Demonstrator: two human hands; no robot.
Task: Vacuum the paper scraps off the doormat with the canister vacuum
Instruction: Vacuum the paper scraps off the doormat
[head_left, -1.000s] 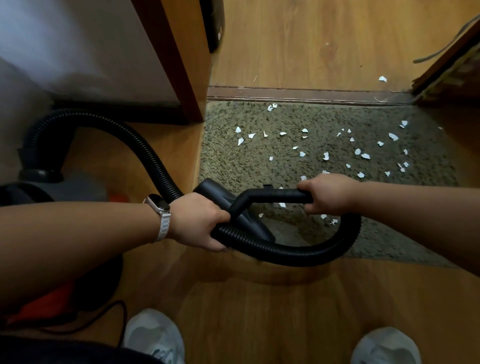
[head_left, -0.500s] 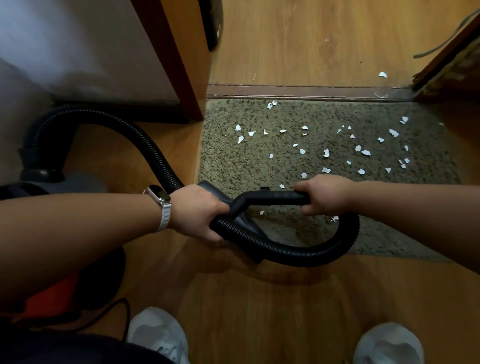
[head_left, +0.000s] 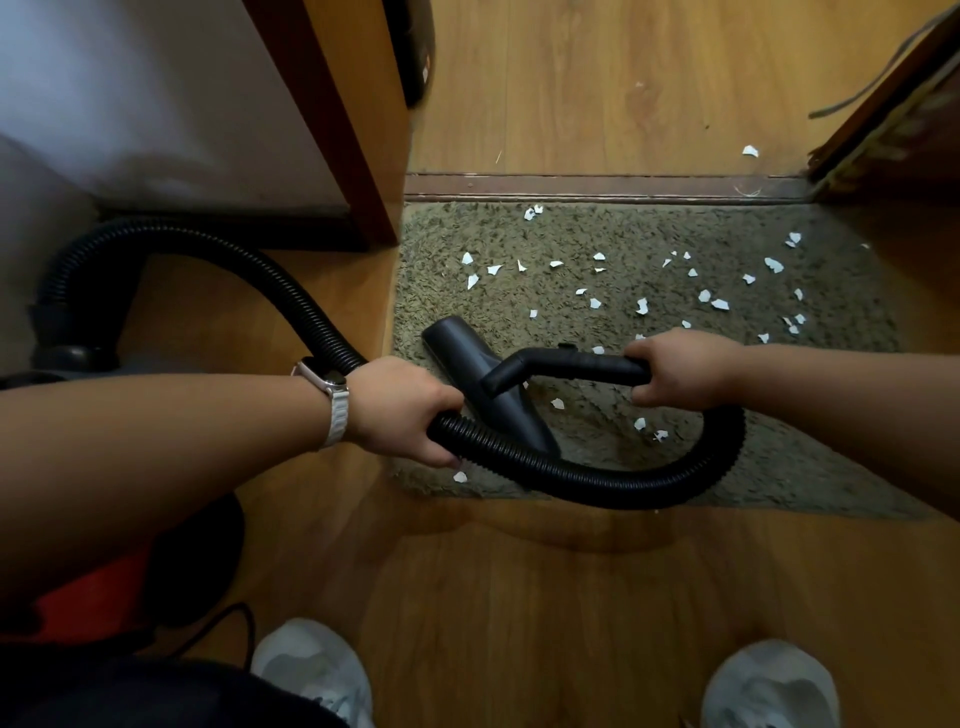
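A shaggy olive doormat (head_left: 649, 244) lies in the doorway with several white paper scraps (head_left: 643, 305) strewn over it. My right hand (head_left: 680, 366) grips the black vacuum handle (head_left: 566, 364). A dark flat nozzle (head_left: 470, 358) at its end rests on the mat's left part, pointing up and left. My left hand (head_left: 402, 410) holds the black ribbed hose (head_left: 597, 475), which loops under both hands and runs left to the canister vacuum (head_left: 78, 364). One scrap (head_left: 460, 476) lies at the mat's near left edge.
A door frame post (head_left: 343, 124) stands left of the mat. A brown threshold strip (head_left: 597, 186) lies beyond it, with one scrap (head_left: 749, 151) on the wood floor past it. A door edge (head_left: 883, 104) is at the right. My two white shoes (head_left: 311, 670) are below.
The nozzle has slid up and left across the mat, away from under my hands. Both hands and the hose loop stay in about the same place.
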